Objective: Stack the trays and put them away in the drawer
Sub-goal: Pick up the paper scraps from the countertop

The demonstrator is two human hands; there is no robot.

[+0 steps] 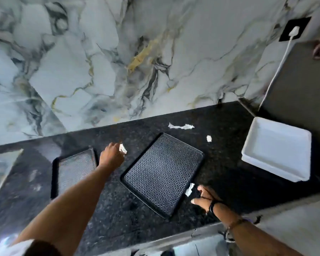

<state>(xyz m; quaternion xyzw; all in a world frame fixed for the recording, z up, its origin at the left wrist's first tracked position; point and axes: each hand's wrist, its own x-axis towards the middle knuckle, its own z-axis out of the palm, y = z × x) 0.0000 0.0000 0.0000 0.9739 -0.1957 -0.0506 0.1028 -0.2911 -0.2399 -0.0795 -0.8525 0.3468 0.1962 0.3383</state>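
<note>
A black patterned tray [163,174] lies tilted in the middle of the dark granite counter [220,126]. A second dark tray [74,169] lies to its left, partly hidden by my left forearm. A white square tray [277,148] sits at the right. My left hand [112,156] reaches between the two dark trays and pinches a white paper scrap [122,148]. My right hand [204,197] rests on the counter by the middle tray's near right corner, fingers spread beside another paper scrap [189,189].
More torn white paper scraps [181,126] [209,138] lie behind the middle tray. A marble wall rises behind the counter. A black socket [295,28] with a white plug and cable is on the right wall. The counter's front edge runs below my arms.
</note>
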